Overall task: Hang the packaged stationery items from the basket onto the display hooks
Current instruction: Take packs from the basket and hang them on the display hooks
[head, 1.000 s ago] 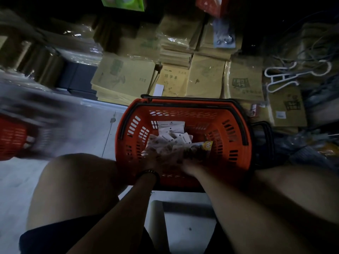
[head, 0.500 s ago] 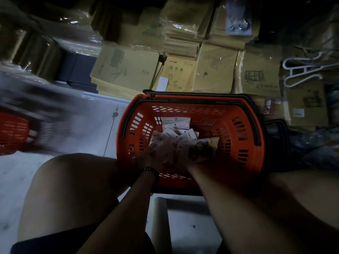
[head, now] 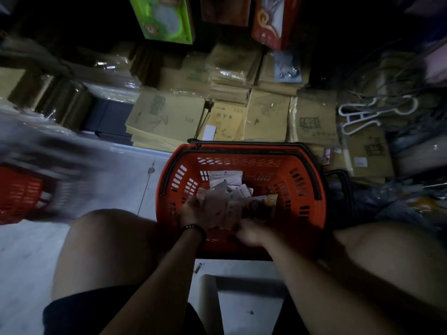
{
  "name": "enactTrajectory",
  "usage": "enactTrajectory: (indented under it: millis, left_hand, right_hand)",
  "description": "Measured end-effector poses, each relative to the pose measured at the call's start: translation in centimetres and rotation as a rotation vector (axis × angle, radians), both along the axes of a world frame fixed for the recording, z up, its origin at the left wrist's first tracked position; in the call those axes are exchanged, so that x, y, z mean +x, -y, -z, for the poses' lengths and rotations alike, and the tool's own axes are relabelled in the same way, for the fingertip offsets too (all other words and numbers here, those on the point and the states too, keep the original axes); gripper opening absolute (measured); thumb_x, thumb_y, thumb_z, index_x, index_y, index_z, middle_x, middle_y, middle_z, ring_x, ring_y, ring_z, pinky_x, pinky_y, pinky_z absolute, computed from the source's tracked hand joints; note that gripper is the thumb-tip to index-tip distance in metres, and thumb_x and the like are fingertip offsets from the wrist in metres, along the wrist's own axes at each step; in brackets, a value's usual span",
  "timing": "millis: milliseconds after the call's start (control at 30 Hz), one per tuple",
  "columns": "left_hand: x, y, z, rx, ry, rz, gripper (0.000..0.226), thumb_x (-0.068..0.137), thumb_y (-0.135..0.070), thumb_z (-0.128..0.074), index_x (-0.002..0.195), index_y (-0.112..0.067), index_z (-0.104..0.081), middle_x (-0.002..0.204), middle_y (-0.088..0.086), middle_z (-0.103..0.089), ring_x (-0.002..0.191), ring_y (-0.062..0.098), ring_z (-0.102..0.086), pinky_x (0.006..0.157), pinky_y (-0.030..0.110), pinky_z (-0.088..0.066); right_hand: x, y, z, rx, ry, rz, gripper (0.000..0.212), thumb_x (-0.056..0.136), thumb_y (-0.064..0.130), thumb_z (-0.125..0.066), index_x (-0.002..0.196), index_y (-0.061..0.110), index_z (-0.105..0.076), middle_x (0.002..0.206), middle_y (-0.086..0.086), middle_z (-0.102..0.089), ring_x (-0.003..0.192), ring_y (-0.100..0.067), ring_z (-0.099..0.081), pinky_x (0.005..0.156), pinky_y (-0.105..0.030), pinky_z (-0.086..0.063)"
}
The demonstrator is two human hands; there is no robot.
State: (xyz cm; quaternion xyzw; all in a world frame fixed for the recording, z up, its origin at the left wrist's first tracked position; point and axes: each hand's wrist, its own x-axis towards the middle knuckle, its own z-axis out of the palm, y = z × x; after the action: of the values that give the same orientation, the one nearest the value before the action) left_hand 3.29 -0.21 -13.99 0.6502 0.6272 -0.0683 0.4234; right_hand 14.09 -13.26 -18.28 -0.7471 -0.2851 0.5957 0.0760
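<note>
An orange plastic basket [head: 300, 189] with black handles stands on the floor between my knees. Inside it lie several white packaged stationery items [head: 226, 177] and one yellow-topped pack [head: 267, 200]. My left hand [head: 193, 212], a dark band on its wrist, is closed around a fanned bunch of white packets [head: 225, 209] inside the basket. My right hand [head: 250, 234] is blurred at the near rim, just below that bunch; its grip cannot be made out. No display hooks are visible.
Stacks of wrapped tan exercise books [head: 169, 117] line the floor behind the basket. A second red basket [head: 19, 192] sits at far left. White hangers [head: 367, 114] and tangled wires lie at right. A pale stool [head: 242, 298] is under me.
The view has tilted up slightly, showing boxes above the book stacks. My right hand has drawn back toward the basket's near rim; my left hand still grips the packets.
</note>
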Motion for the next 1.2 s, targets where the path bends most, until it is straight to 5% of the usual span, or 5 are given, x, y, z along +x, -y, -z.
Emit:
enactTrajectory:
  millis: [167, 367, 733, 1100, 1200]
  left_hand:
    - [-0.4, -0.1, -4.6, 0.035, 0.137, -0.003, 0.037, 0.109, -0.031, -0.052, 0.124, -0.004, -0.071, 0.123, 0.021, -0.072, 0.117, 0.04, -0.066, 0.097, 0.038, -0.05]
    - [-1.8, -1.6, -13.0, 0.089, 0.428, -0.171, 0.03, 0.11, -0.037, -0.049, 0.114, -0.013, -0.067, 0.106, 0.006, -0.063, 0.107, 0.025, -0.058, 0.092, 0.033, -0.041]
    - [-0.4, -3.0, -25.2, -0.307, 0.973, -0.555, 0.025, 0.108, -0.024, -0.057, 0.129, -0.013, -0.065, 0.121, 0.019, -0.072, 0.113, 0.044, -0.069, 0.102, 0.072, -0.049]
    - [3.7, -1.4, -37.0, -0.378, 1.178, -0.175, 0.033, 0.111, -0.018, -0.047, 0.143, -0.019, -0.047, 0.108, -0.009, -0.056, 0.086, -0.009, -0.066, 0.073, 0.01, -0.053]
    - [4.1, -0.6, -39.5, -0.32, 1.206, 0.02, 0.025, 0.109, 0.002, -0.045, 0.112, -0.013, -0.065, 0.093, 0.003, -0.063, 0.072, 0.0, -0.072, 0.062, 0.015, -0.055]
  right_hand:
    - [1.4, 2.1, -3.8, 0.056, -0.018, 0.112, 0.052, 0.079, 0.038, -0.082, 0.127, 0.03, -0.066, 0.113, 0.007, -0.072, 0.102, -0.015, -0.068, 0.098, -0.043, -0.055]
    - [2.1, 3.3, -13.7, 0.339, 0.121, 0.399, 0.059, 0.069, 0.037, -0.097, 0.117, 0.03, -0.065, 0.102, 0.021, -0.063, 0.089, 0.007, -0.06, 0.066, -0.006, -0.044]
    - [4.3, 3.7, -29.2, 1.056, 0.651, 0.354, 0.06, 0.066, 0.052, -0.086, 0.12, 0.035, -0.066, 0.134, 0.021, -0.051, 0.128, 0.0, -0.052, 0.105, -0.023, -0.048]
    - [4.5, 2.0, -42.4, 1.392, 0.713, 0.19, 0.068, 0.071, 0.039, -0.089, 0.133, 0.028, -0.065, 0.149, 0.022, -0.046, 0.142, 0.0, -0.044, 0.111, -0.021, -0.044]
    - [5.0, 1.7, -44.8, 1.416, 0.754, 0.181, 0.072, 0.072, 0.041, -0.09, 0.138, 0.031, -0.062, 0.151, 0.026, -0.044, 0.142, 0.001, -0.044, 0.111, -0.018, -0.043]
